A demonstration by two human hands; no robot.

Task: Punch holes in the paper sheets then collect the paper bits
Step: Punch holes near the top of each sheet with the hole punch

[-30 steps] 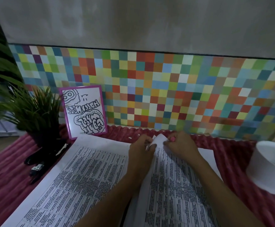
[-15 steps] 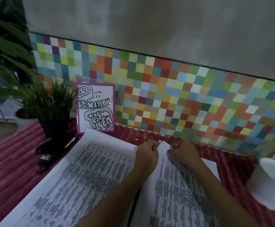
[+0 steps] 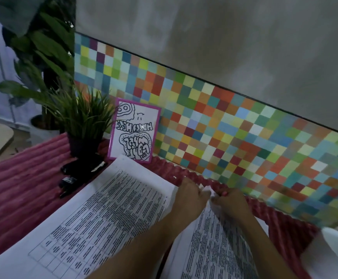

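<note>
Two printed paper sheets lie on a red ribbed mat [image 3: 23, 190]: the left sheet [image 3: 103, 214] and the right sheet [image 3: 214, 250]. My left hand [image 3: 190, 196] and my right hand [image 3: 230, 204] meet at the far top corner of the right sheet, fingers curled and pinching its lifted edge [image 3: 207, 189]. A small white paper bit [image 3: 174, 177] lies on the mat just beyond the sheets. A black hole punch [image 3: 79, 168] sits at the left, under the plant.
A potted green plant [image 3: 83, 121] and a pink-framed drawing [image 3: 134, 131] stand at the back left against a multicoloured tiled wall. A white paper cup [image 3: 333, 250] sits at the far right edge. A small black object [image 3: 67, 183] lies near the punch.
The camera has swung left and tilted, so the scene sits further right and lower. Both hands stay together at the top corner of the right sheet.
</note>
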